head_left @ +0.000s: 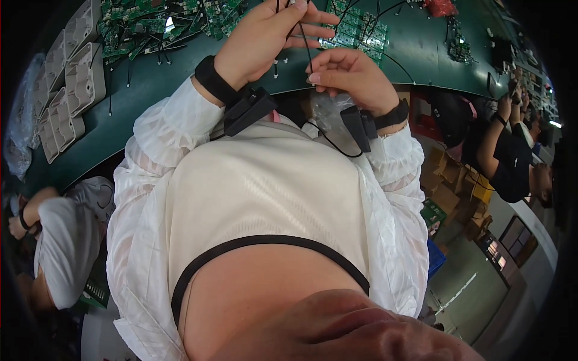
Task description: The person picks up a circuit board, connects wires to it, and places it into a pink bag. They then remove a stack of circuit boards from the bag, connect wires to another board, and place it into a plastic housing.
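My left hand (pixel 259 37) is raised over the green tabletop near the upper edge of the picture. Its thumb and forefinger pinch a thin black wire (pixel 306 47), while the other fingers stretch out to the right. Lower and to the right, my right hand (pixel 356 77) pinches the wire's lower end, where a small light tip shows at the fingertips. A panel of green circuit boards (pixel 368 35) with black wires lies just beyond my right hand. Each wrist wears a black strap with a black box.
Wired green circuit boards (pixel 162 29) are heaped at the far left, beside grey compartment trays (pixel 84 78). A red bundle (pixel 441 7) and a small board cluster (pixel 459 45) lie far right. Clear plastic (pixel 333 111) hangs at the table edge. Other people sit on both sides; cardboard boxes (pixel 457 186) stand right.
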Tool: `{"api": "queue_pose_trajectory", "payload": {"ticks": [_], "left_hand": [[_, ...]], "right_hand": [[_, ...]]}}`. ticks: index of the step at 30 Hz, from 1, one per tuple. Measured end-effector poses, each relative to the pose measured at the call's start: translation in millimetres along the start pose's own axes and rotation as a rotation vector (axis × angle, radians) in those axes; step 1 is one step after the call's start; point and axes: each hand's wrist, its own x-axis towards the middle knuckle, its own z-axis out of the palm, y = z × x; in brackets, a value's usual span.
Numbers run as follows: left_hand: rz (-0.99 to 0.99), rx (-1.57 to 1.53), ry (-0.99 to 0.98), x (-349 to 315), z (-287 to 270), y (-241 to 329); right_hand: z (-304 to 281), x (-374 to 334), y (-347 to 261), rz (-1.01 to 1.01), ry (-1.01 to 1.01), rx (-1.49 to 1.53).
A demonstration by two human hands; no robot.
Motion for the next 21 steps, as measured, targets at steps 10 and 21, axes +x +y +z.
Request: {"api": "queue_pose_trajectory", "payload": {"ticks": [10,21], "left_hand": [[-0.002,-0.168,-0.045,0.2,-1.4,-2.1],[-0.097,-0.499,-0.097,-3.5,-7.7,-5.5]], "right_hand": [[17.0,8.6,-20.6,-0.267,0.316,-0.105],[44.1,35.0,1.4,-0.838,0.602,-0.225]]}}
